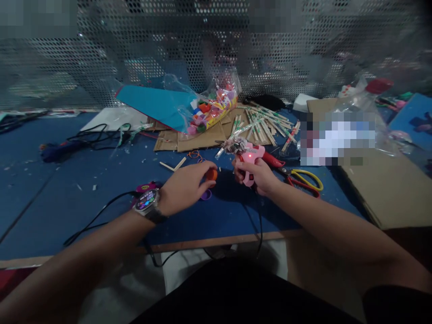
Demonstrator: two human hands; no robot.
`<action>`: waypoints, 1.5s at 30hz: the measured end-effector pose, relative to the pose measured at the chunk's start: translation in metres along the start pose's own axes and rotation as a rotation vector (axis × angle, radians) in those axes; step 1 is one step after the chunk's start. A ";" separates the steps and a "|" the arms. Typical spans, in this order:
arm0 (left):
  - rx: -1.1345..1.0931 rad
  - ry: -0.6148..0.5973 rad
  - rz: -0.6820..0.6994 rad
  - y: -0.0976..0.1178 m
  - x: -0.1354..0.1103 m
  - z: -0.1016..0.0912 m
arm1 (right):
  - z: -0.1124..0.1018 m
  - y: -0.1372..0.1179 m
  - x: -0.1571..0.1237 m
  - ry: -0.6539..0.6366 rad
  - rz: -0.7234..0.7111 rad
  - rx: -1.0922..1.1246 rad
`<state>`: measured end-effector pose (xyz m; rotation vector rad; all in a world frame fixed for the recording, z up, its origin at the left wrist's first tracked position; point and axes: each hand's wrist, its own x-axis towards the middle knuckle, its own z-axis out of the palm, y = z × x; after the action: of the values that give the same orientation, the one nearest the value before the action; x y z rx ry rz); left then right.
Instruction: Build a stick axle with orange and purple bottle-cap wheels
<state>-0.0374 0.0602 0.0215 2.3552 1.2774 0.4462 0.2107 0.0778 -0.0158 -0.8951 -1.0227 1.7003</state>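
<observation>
My left hand (185,185), with a watch on its wrist, is closed around a small orange piece (211,174) just above the blue table (67,193). My right hand (257,174) grips a pink glue gun (250,158) whose red light is on; its nozzle points left toward the orange piece. The gun's black cable (259,225) drops over the front edge of the table. A purple ring (206,195) lies under my left hand.
Red and yellow scissors (300,179) lie right of the glue gun. Behind are cardboard sheets (199,137), several wrapped wooden sticks (266,121), a plastic bag of coloured pieces (212,110), blue paper (155,103) and black cables (97,135). A large cardboard (381,189) sits right.
</observation>
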 end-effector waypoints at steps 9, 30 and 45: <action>-0.549 0.268 -0.058 -0.006 -0.017 -0.016 | -0.002 -0.002 -0.005 -0.087 0.048 0.077; -0.849 0.360 0.027 -0.011 -0.023 -0.006 | -0.010 -0.001 -0.026 -0.373 0.129 0.102; -0.787 0.390 0.054 -0.009 -0.025 -0.008 | -0.002 -0.003 -0.029 -0.173 0.143 -0.173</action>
<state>-0.0608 0.0449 0.0219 1.6722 0.9317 1.2159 0.2225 0.0517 -0.0104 -0.9637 -1.2626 1.8551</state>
